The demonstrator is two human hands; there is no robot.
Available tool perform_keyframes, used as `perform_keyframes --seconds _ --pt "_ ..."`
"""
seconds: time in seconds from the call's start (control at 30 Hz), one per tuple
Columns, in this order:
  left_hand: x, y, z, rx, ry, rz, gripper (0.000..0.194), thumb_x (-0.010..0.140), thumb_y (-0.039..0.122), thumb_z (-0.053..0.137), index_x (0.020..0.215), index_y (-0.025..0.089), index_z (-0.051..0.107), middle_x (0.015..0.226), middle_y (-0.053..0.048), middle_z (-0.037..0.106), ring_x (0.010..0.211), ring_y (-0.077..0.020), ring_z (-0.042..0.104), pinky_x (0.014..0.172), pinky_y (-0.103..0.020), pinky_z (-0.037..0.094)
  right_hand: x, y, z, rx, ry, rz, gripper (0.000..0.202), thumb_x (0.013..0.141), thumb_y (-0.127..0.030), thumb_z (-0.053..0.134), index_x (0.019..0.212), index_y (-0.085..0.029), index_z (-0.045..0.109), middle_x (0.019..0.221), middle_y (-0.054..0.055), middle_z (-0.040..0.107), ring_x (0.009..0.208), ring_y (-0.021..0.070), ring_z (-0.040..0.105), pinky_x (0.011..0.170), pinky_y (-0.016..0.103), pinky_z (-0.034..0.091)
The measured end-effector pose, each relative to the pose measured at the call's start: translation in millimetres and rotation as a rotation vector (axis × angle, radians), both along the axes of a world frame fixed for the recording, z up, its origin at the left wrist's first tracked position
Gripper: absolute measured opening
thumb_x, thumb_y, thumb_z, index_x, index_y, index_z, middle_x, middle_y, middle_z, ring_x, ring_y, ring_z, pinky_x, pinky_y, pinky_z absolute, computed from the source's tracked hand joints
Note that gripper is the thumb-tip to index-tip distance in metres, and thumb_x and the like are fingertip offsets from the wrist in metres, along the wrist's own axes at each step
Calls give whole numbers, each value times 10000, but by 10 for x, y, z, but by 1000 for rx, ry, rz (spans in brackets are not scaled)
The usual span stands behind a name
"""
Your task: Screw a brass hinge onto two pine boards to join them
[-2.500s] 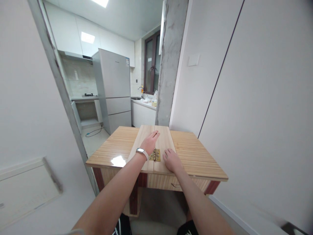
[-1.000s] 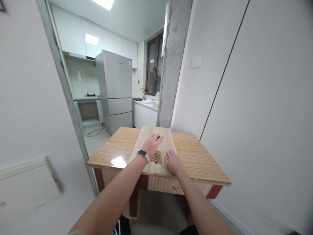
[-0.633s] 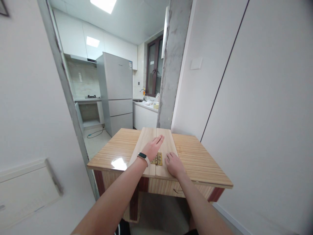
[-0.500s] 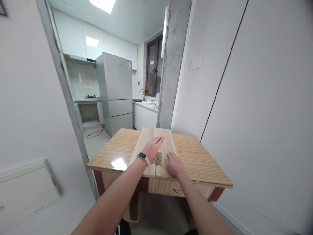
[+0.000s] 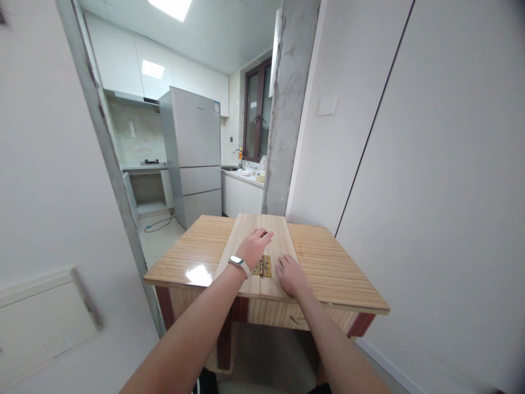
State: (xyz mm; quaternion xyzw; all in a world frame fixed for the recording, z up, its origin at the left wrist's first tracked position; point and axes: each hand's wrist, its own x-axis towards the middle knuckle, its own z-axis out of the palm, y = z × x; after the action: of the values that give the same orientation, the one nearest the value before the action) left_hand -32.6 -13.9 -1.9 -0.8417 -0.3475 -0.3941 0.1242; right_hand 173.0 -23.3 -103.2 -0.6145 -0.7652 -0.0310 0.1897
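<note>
Two pale wooden boards lie side by side on the table, the left board (image 5: 227, 257) and the right board (image 5: 279, 227), with a narrow seam between them. A brass hinge (image 5: 266, 266) with screw holes spans the seam toward the near end. My left hand (image 5: 253, 246), wearing a wristband (image 5: 238, 261), is over the seam just beyond the hinge. Its fingers are slightly bent and apart, with a small dark spot showing between them that I cannot make out. My right hand (image 5: 292, 275) rests on the right board beside the hinge, fingers laid down and loosely curved.
The striped wooden table (image 5: 336, 268) has a drawer handle (image 5: 295, 319) on its near side. Beyond the doorway stand a grey refrigerator (image 5: 199, 131) and a sink counter (image 5: 244, 183). A white wall (image 5: 430, 191) rises at the right. A cable (image 5: 159, 223) lies on the kitchen floor.
The fingers of my left hand have bent and spread a little over the seam. My right hand stays in place on the board. The view has shifted slightly.
</note>
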Motion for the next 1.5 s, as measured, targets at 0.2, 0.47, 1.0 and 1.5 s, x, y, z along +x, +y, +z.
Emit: perform_keyframes --seconds 0.2,0.47,1.0,1.5 --pt "9 17 -23 8 21 -32 516 977 35 434 1457 212 501 1368 -129 583 1288 -233 555 1067 -429 528 5 8 4 -1 -10 9 393 1035 -375 393 1282 -209 650 1362 136 613 1300 246 504 1127 361 321" --pt "22 46 -66 -55 -6 -80 653 894 -54 394 1495 192 458 1454 -136 557 1363 -225 522 1137 -441 492 16 6 0 20 -9 3 374 1035 -385 402 1253 -223 660 1351 125 621 1289 240 513 1128 358 333" --pt "61 4 6 -20 -28 -50 422 1009 115 481 1406 229 569 1238 -110 627 1193 -222 600 1027 -417 548 20 -26 25 10 1 2 389 1038 -367 412 1306 -202 642 1349 133 622 1294 246 498 1128 352 311" --pt "104 -14 -64 -114 -24 -124 651 870 -69 393 1431 226 543 1431 -99 570 1324 -193 550 1152 -392 470 50 20 -57 62 -12 53 301 1026 -330 452 1193 -201 667 1258 143 642 1237 263 514 1099 388 338"
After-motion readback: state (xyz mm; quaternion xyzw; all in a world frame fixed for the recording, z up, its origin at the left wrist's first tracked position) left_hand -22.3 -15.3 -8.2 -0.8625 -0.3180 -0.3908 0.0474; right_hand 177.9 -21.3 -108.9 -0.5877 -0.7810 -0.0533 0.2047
